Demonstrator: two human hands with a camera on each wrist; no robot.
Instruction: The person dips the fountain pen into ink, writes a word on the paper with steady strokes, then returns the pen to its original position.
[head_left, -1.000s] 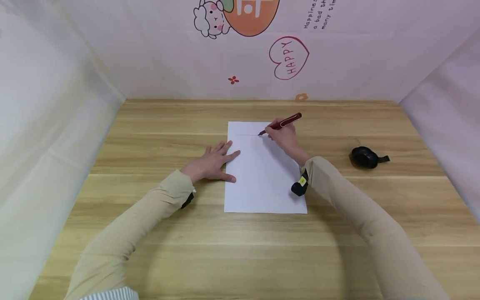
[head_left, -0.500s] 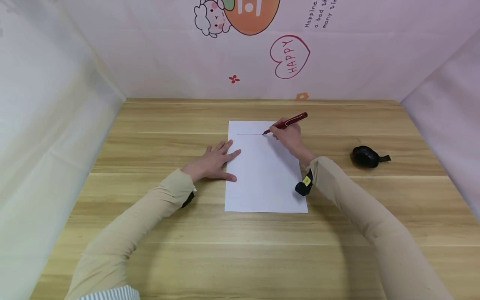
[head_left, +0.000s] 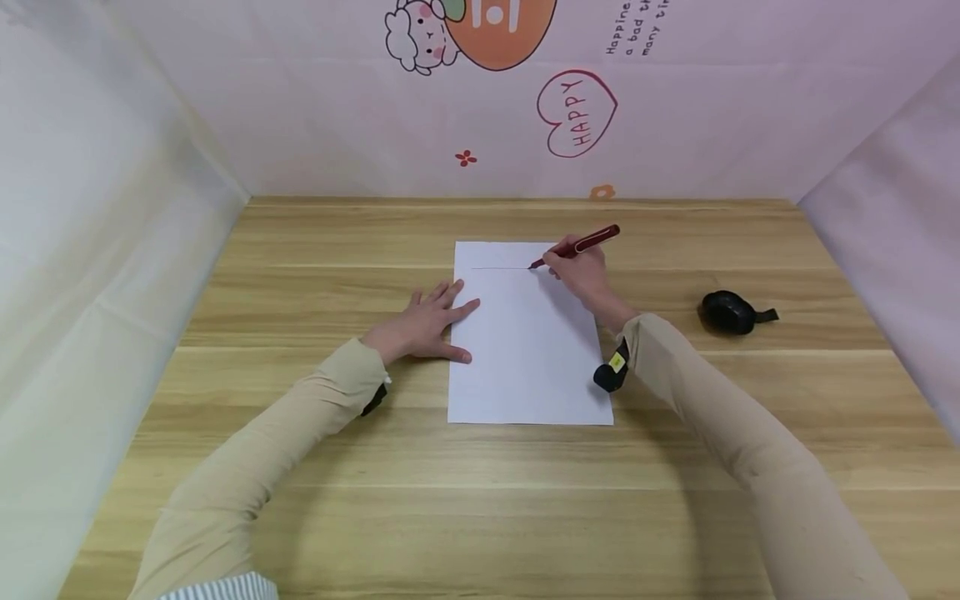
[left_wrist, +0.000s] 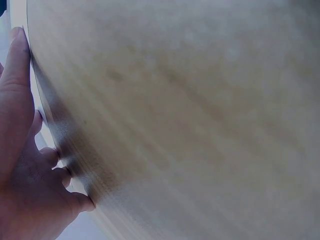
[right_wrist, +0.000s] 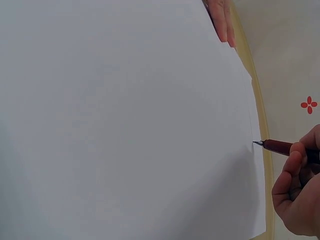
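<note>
A white sheet of paper (head_left: pixel 525 350) lies on the wooden table, with a thin straight line (head_left: pixel 498 268) drawn across its upper part. My right hand (head_left: pixel 581 271) pinches a dark red fountain pen (head_left: pixel 596 238), its nib at the line's right end. In the right wrist view the metal nib of the fountain pen (right_wrist: pixel 277 146) meets the paper (right_wrist: pixel 130 120) near its far edge. My left hand (head_left: pixel 423 327) rests with spread fingers over the paper's left edge. The left wrist view shows the left hand (left_wrist: pixel 30 185) from its thumb side.
A black rounded object with a short strap (head_left: pixel 729 313) sits on the table (head_left: pixel 480 508) at the right. Behind the table rises a white printed backdrop (head_left: pixel 337 125), and pale curtains (head_left: pixel 90 275) close in both sides.
The right hand has moved a little to the right with the fountain pen, and the drawn line has grown longer behind the nib. The left hand has stayed in place.
</note>
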